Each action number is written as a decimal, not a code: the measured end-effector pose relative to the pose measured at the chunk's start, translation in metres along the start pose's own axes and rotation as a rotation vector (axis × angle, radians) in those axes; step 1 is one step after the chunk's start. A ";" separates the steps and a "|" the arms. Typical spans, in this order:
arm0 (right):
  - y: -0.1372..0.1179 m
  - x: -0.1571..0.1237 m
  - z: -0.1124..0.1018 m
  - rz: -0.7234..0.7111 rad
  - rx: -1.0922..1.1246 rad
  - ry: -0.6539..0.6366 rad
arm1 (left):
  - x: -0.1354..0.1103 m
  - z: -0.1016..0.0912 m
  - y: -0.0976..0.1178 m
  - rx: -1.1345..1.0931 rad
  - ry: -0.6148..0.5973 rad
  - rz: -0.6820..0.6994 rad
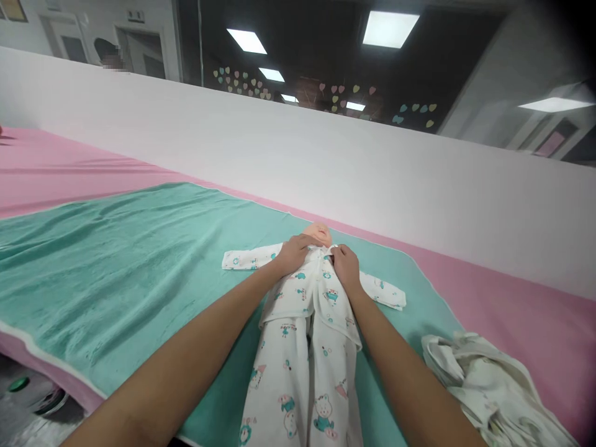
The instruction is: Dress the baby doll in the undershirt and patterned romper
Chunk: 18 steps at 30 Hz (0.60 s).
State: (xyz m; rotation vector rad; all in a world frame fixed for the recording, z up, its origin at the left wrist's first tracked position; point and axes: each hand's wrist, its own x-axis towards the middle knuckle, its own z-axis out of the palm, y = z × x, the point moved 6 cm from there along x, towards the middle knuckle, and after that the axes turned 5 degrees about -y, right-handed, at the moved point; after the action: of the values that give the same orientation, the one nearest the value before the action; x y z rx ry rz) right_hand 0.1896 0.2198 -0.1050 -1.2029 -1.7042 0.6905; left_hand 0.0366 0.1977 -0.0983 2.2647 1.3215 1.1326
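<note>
A baby doll point(319, 232) lies on its back, its head away from me, dressed in a white printed shirt point(298, 293) and matching pants point(285, 379). The shirt's sleeves stretch out to both sides, and its front edges meet at the chest but part lower down. At the collar, my left hand point(294, 253) rests by the doll's neck, its fingers closed on the shirt's edge. My right hand point(345, 264) pinches the other side of the neckline. The fingertips partly hide the fastening there.
Under the doll spreads a teal blanket point(135, 248) over a pink sheet point(512, 279). A crumpled white cloth point(493, 385) lies at the right. Behind rises a low white wall point(298, 161) with dark glass above. A clear container with a green part point(19, 384) shows at lower left.
</note>
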 end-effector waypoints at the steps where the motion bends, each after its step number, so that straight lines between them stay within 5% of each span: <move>1: -0.003 -0.007 -0.003 -0.016 -0.018 0.039 | -0.005 -0.001 0.003 0.004 0.015 -0.005; 3: -0.014 -0.020 -0.006 -0.073 -0.108 0.034 | -0.015 -0.002 0.007 0.002 0.027 -0.030; 8: -0.046 -0.051 -0.001 -0.172 -0.576 -0.216 | -0.034 0.000 0.020 -0.058 -0.006 -0.016; 12: -0.064 -0.065 0.009 -0.188 -0.813 -0.218 | -0.039 0.000 0.023 -0.032 -0.044 0.010; 18: -0.061 -0.066 0.013 -0.246 -0.691 -0.132 | -0.038 0.000 0.022 0.021 -0.033 0.014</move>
State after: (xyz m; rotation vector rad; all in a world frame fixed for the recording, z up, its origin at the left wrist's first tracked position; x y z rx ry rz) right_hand 0.1593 0.1363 -0.0834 -1.3803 -2.2502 0.0121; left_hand 0.0399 0.1537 -0.1040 2.3006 1.3131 1.0865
